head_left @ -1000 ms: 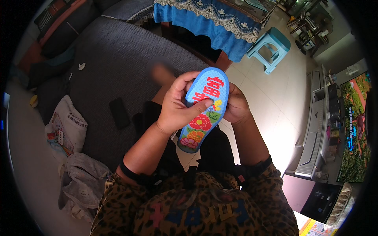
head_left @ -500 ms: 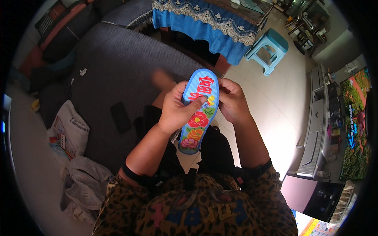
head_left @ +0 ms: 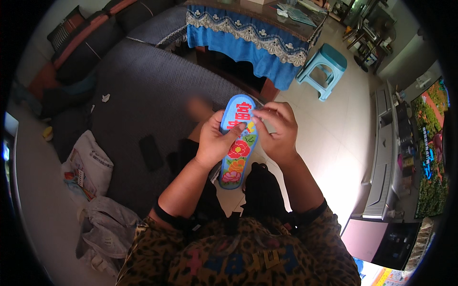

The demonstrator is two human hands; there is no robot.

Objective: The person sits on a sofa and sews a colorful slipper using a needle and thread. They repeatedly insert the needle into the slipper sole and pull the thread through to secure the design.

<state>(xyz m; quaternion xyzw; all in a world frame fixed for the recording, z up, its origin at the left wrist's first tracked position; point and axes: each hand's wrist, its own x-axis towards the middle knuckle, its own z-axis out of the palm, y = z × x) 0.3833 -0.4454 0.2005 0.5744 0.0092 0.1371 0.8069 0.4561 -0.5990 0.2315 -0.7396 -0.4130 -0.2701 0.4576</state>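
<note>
A light-blue embroidered insole with red characters and red, orange and pink flowers is held upright over my lap. My left hand grips its left side, the thumb lying across the front and the other fingers hidden behind. Close by the insole's upper right edge is my right hand, its thumb and forefinger brought together in a pinch at the stitched surface. Whatever sits between those fingertips is too small to see; neither needle nor thread can be made out.
A dark quilted sofa spreads to the left, with a dark phone-like slab and a white bag on it. Ahead stands a table with a blue lace-edged cloth. A turquoise stool and a grey cabinet are at right.
My right hand has come from behind the insole's right edge round to its front side, fingers now pinched. The insole has shifted slightly down and left, still in my left hand.
</note>
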